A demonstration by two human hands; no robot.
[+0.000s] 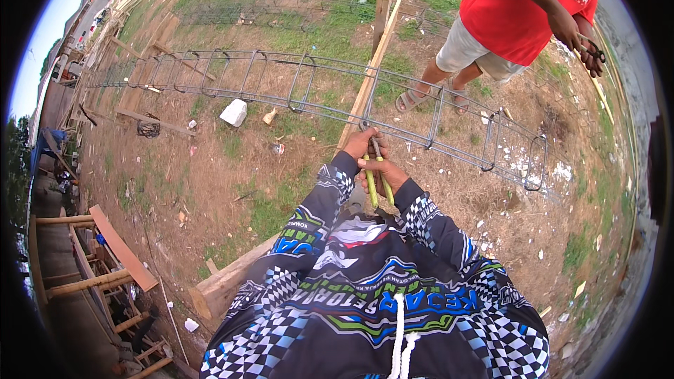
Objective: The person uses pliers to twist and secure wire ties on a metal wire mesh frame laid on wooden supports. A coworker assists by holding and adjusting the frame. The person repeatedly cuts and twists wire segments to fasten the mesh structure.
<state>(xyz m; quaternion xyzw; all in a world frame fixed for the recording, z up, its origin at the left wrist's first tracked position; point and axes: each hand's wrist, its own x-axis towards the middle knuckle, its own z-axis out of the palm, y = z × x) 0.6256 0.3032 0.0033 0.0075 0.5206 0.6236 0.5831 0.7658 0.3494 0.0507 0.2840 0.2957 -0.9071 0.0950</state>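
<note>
Open ground of bare dirt and patchy grass spreads under the whole view, littered with scraps. At nine o'clock a rough wooden frame stands by the edge, and a timber beam lies at about seven o'clock beside the person's sleeve.

Across the upper middle, from ten o'clock toward three, runs a long rebar cage, its stirrups spaced along the straight bars. An upright wooden post at twelve o'clock props it.

Near the centre the left hand reaches up to the cage's lower bar, fingers curled near the head of a pair of yellow-handled pincers; whether they pinch the bar or the tool's head I cannot tell. Just below it the right hand is clenched around the yellow handles. The tool's nose meets the cage where a stirrup crosses a bar.

At one to two o'clock a co-worker in a red shirt stands close behind the cage in sandals, holding a dark tool.

As a judgement: the left fingers sit close to the nippers' mouth and could be pinched if the handles snap shut; a slipped tool could jerk toward the body, and the propped cage could shift if pulled hard.
</note>
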